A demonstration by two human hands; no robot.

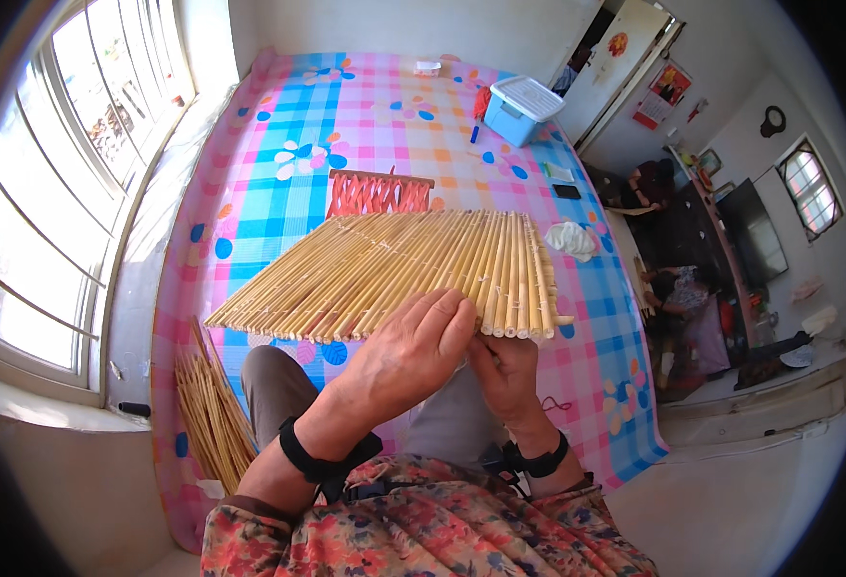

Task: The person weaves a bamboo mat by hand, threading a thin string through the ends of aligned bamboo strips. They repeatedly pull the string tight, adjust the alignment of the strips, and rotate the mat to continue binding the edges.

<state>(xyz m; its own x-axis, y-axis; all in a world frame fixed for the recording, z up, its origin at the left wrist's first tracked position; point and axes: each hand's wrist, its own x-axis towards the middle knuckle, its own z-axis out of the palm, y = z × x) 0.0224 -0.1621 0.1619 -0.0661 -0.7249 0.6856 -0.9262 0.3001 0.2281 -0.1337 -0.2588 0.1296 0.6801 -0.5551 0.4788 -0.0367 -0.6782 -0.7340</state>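
Observation:
A mat of many pale yellow reeds [375,260], bound side by side with thin thread, spans the middle of the view, tilted with its cut ends toward me. My left hand [404,351] is closed on the near edge, right of its middle, fingers bent over the reed ends. My right hand [505,375] is just right of it and lower, closed at the underside of that edge; its fingertips and whatever they pinch are hidden. Behind the mat stands a wooden-barred piece [379,197] laced with pink-red strands. A bundle of loose reeds [211,423] lies by my left knee.
A checked, flowered sheet [298,106] covers the surface under me. On it are a blue lidded box [524,113], a white cloth [572,240] and a dark flat object [567,191]. A barred window [48,221] is on the left. Two other people [654,188] [682,288] are at the right.

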